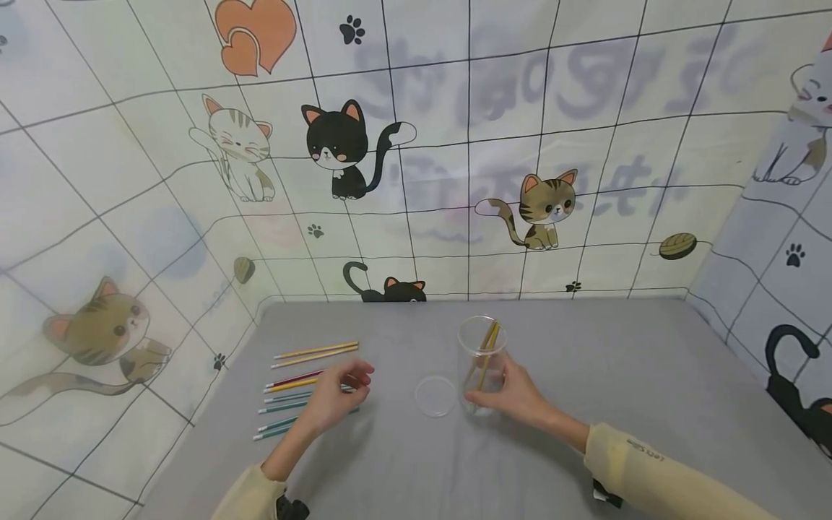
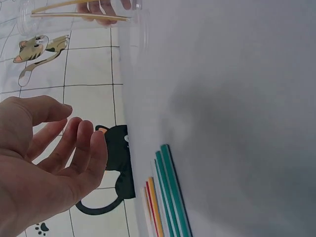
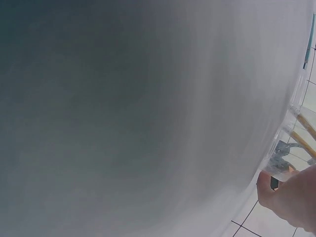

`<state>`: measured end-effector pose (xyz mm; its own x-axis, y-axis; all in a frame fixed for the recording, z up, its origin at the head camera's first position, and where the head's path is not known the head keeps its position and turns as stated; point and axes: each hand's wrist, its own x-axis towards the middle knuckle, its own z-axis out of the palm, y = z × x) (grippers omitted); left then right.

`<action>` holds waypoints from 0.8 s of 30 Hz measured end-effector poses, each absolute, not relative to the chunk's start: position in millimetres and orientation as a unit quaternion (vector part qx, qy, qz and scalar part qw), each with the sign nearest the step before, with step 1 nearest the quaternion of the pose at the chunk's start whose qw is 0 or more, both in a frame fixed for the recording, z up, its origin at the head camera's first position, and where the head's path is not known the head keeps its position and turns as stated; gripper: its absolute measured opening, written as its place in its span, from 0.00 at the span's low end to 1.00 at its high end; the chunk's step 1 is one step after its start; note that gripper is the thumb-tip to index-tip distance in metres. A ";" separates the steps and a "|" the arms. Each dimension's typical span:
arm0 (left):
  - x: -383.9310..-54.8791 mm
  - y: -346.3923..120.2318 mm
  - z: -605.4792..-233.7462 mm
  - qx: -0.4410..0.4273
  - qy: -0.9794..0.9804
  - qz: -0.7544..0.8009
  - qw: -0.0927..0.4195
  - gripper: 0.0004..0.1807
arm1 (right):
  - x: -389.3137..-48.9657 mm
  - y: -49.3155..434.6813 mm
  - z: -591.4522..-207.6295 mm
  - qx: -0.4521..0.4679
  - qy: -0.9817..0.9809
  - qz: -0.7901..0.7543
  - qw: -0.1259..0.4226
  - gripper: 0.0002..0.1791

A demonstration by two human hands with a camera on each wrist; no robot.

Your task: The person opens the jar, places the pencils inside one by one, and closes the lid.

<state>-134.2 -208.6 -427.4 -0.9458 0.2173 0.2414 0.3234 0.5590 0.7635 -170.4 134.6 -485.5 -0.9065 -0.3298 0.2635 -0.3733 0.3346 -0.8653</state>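
Observation:
My right hand (image 1: 513, 393) grips a tall clear cup (image 1: 465, 361) low on its side, thumb in front. The cup stands upright on the table with two yellow pencils (image 1: 487, 350) leaning inside. To the left, my left hand (image 1: 338, 393) hangs with loosely curved fingers over the right ends of a row of pencils, holding nothing. In that row lie yellow pencils (image 1: 317, 349), a red pencil (image 1: 295, 378) and several teal pencils (image 1: 276, 427). The left wrist view shows a gap between thumb and fingers of the left hand (image 2: 54, 158).
A clear round lid (image 1: 435, 396) lies flat on the grey tabletop (image 1: 585, 347), just left of the cup. A cat-print cloth (image 1: 442, 238) hangs behind the table and along both sides.

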 end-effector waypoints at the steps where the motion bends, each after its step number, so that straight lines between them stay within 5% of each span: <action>1: -133.0 -210.6 -429.3 -0.146 -0.883 -0.443 0.056 0.16 | -170.3 134.6 -485.6 0.217 -0.816 0.535 0.020 0.41; 24: -121.5 -240.4 -453.9 -0.083 -0.894 -0.435 0.069 0.13 | -169.3 135.3 -485.2 0.207 -0.822 0.531 0.012 0.42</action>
<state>-121.5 -240.4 -453.9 -0.9769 0.0883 0.1948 0.2077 0.6081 0.7662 -169.3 135.3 -485.2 -0.9138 -0.3279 0.2397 -0.3533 0.3504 -0.8674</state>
